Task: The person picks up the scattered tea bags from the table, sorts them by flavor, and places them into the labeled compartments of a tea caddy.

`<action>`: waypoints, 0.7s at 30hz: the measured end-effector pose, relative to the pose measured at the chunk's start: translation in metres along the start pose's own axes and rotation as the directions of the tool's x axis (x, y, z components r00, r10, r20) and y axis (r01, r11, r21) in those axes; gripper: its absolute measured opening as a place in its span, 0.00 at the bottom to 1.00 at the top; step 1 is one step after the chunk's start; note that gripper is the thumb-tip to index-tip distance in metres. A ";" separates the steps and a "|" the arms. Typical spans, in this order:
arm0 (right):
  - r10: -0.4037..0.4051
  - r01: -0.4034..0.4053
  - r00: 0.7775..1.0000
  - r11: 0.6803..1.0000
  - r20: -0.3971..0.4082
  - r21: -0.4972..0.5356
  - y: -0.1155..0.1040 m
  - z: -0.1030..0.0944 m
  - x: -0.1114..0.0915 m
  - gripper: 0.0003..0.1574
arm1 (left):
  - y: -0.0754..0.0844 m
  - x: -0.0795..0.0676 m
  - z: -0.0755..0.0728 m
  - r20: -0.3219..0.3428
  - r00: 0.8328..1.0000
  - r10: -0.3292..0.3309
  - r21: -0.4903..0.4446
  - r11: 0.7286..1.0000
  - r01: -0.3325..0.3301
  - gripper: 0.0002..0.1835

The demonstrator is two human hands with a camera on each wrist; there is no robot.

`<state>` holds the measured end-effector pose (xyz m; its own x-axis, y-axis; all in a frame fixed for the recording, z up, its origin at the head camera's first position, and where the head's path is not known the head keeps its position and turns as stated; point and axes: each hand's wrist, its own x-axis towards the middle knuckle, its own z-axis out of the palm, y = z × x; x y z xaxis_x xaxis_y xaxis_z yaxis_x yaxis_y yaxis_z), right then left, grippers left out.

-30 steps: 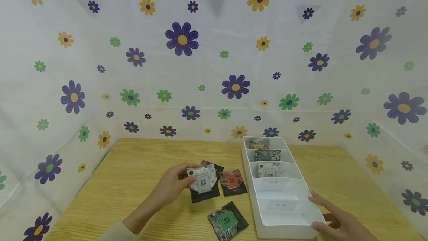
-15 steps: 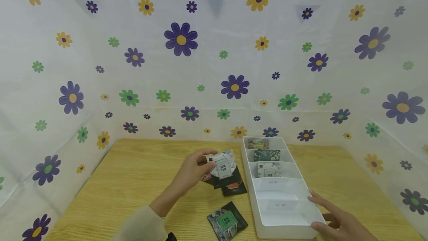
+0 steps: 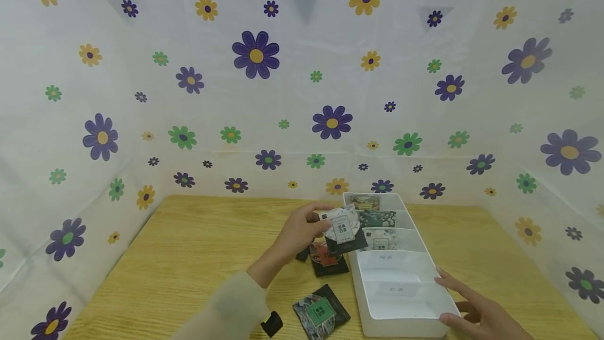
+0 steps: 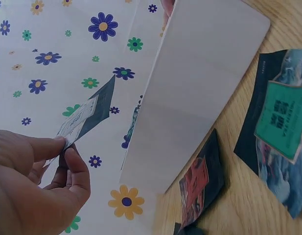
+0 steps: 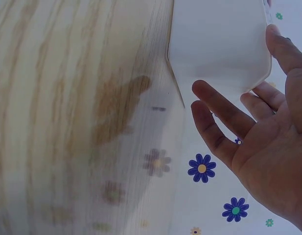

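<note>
In the head view my left hand [image 3: 299,232] pinches a tea sachet [image 3: 342,226] with a white floral label and black lower part between thumb and fingers. The sachet is tilted in the air by the left wall of a white divided box [image 3: 401,326], overlapping it in this view. Seen in the left wrist view, the sachet [image 4: 92,112] is nearly edge-on. My right hand [image 3: 483,311] rests at the box's near right corner, index finger along the side and thumb at the front. The right wrist view shows its other fingers [image 5: 221,112] loosely extended.
Left of the box lie a red-labelled sachet [image 3: 327,260] and a green-labelled sachet [image 3: 322,311]. Another dark sachet [image 3: 302,255] is mostly hidden by the left hand. Upright sachets [image 3: 377,219] stand in the three far compartments. Two nearer compartments show paper labels [image 3: 395,289]. Flowered cloth [image 3: 283,93] surrounds the table.
My left hand has carried the white-labelled sachet rightward and slightly up, from over the loose sachets to the box's left side. The right hand and the box have stayed in place.
</note>
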<state>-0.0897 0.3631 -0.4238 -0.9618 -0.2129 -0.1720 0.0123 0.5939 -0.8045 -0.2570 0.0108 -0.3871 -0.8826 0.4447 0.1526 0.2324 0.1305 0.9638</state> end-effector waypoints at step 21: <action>-0.004 0.003 1.000 1.000 0.015 0.007 -0.003 -0.002 -0.001 0.43 | -0.005 0.042 0.048 -0.053 0.999 0.003 0.027 1.000 -0.002 0.17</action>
<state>-0.0893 0.3632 -0.4200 -0.9577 -0.2265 -0.1774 0.0110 0.5876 -0.8091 -0.2753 0.0709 -0.3957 -0.9021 0.3979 0.1671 0.2452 0.1539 0.9572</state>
